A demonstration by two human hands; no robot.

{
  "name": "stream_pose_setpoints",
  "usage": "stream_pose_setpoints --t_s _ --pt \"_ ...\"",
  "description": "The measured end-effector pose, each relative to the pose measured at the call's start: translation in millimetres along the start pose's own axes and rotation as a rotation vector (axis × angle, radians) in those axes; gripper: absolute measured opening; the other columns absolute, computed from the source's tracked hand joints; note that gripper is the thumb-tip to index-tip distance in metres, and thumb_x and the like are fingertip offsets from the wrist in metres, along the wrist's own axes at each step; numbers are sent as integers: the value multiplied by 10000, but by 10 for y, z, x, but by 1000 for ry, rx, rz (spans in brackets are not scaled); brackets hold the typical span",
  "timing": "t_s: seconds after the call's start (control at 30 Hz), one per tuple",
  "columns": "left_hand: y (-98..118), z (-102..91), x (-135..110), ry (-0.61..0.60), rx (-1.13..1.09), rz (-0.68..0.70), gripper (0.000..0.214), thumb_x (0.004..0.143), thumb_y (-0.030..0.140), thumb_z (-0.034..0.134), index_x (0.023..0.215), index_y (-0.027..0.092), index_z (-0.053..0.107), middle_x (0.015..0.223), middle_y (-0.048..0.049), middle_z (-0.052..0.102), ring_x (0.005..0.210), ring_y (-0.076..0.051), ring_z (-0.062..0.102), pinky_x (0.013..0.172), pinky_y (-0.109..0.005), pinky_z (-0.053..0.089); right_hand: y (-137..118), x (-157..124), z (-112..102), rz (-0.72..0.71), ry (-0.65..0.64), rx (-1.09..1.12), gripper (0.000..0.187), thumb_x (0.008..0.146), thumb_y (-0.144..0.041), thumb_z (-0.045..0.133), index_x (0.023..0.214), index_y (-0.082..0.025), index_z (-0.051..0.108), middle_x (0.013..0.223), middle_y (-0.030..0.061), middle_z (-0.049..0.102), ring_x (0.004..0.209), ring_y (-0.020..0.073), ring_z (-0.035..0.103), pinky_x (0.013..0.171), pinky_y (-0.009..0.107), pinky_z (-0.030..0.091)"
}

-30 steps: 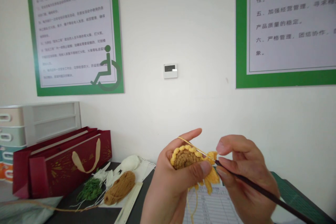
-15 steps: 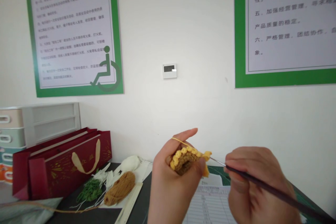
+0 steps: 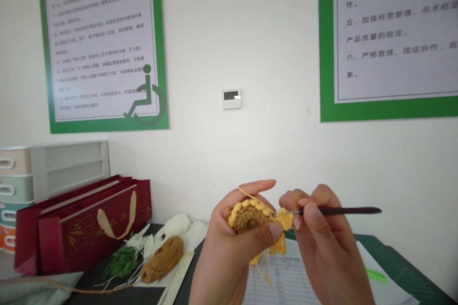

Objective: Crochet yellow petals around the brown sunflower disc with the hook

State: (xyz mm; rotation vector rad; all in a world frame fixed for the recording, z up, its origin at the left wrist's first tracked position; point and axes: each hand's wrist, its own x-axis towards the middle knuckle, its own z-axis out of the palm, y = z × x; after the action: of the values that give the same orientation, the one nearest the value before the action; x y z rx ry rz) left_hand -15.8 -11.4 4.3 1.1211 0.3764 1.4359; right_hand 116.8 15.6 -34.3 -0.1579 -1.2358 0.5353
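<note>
In my left hand (image 3: 232, 243) is a round crochet piece (image 3: 246, 217) with a brown centre and a yellow edge, pinched under the thumb. Yellow yarn runs over the raised index finger, and loose yellow ends hang below. My right hand (image 3: 327, 243) is closed around a crochet hook (image 3: 343, 210) with a dark handle, held nearly level. The hook's metal tip reaches the piece's yellow edge, beside a small yellow petal-like part that the right fingertips appear to touch. Whether the tip is inside a stitch is too small to tell.
On the dark table to the left lie a brown yarn skein (image 3: 162, 259), green yarn (image 3: 121, 262) and white yarn (image 3: 177, 225). Behind them stand dark red gift bags (image 3: 93, 233) and a drawer unit (image 3: 75, 162). Printed sheets (image 3: 282, 276) and a green cutting mat (image 3: 397, 267) lie beneath my hands.
My right hand has come up and left, and the hook has swung from slanting to nearly level over the yellow edge. The crochet piece has turned to show more of its brown centre.
</note>
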Motion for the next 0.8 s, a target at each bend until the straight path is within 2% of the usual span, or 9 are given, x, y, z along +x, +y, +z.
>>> stream_pose_setpoints --t_s 0.1,0.17,0.23,0.33,0.47,0.67,0.8 --pt "-20 26 -16 21 26 25 435 640 107 926 1053 207 830 769 4 666 648 -88 551 620 -195 451 -63 4 24 -229 24 -156 79 999 -197 576 944 -246 603 759 -10 605 675 136 566 597 261 503" --pt "-32 39 -21 34 56 38 419 651 128 925 1050 219 832 772 0 661 650 -90 546 616 -197 435 -118 29 27 -376 -14 -260 106 975 -144 587 998 -232 641 727 -7 613 673 150 582 590 294 511" --pt "-41 46 -23 33 86 39 411 651 154 930 1044 230 834 779 -1 653 653 -93 542 608 -201 419 -154 51 12 -452 -35 -313 134 962 -119 581 1017 -219 653 686 -12 601 651 157 583 569 315 499" --pt "-50 56 -20 38 116 57 393 658 161 921 1033 248 840 772 8 631 648 -92 521 599 -203 402 -153 59 -60 -495 -60 -360 156 950 -96 556 1020 -205 644 698 -4 602 661 167 589 592 355 487" --pt "-54 75 -16 46 147 97 386 674 145 898 1037 263 840 749 14 628 617 -85 493 575 -207 369 -154 82 -198 -579 -200 -467 221 892 -44 557 1046 -186 625 768 24 654 697 185 614 680 419 475" --pt "-65 114 -36 68 206 142 376 673 174 902 1037 241 837 741 5 629 610 -104 508 574 -230 386 -367 180 -251 -656 -332 -696 190 870 -44 584 929 -219 632 766 12 677 650 168 620 653 392 471" --pt "-54 92 -42 26 157 106 439 668 170 914 1090 238 816 743 13 623 593 -89 503 563 -218 376 -329 141 -200 -630 -265 -577 195 879 -24 580 962 -193 635 773 23 667 652 169 606 622 389 469"
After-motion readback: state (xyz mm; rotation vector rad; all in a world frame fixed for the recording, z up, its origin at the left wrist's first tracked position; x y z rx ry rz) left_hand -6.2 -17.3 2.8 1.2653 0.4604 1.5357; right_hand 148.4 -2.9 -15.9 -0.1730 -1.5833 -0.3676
